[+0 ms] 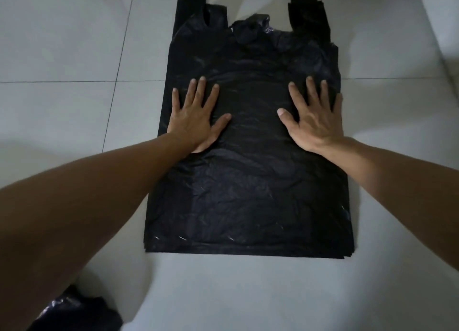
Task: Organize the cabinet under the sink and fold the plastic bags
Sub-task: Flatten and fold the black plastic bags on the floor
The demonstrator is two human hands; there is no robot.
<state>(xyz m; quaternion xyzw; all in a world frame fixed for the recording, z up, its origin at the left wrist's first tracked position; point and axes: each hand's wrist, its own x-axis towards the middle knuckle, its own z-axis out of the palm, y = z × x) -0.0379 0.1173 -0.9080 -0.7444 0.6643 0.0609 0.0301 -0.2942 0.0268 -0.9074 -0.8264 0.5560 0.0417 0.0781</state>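
I see my left hand (196, 118) and right hand (314, 118) spread wide, fingers straight, both pressing flat on the black plastic bag (248, 194) on the floor (62, 57).

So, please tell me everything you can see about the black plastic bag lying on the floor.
The black plastic bag lies flat on the pale tiled floor, bottom edge nearest the camera, its two handle loops pointing away. It is thin, slightly shiny film, creased all over. Several layered edges at the bottom right suggest a stack. The left hand and right hand press on its middle with spread, straight fingers.
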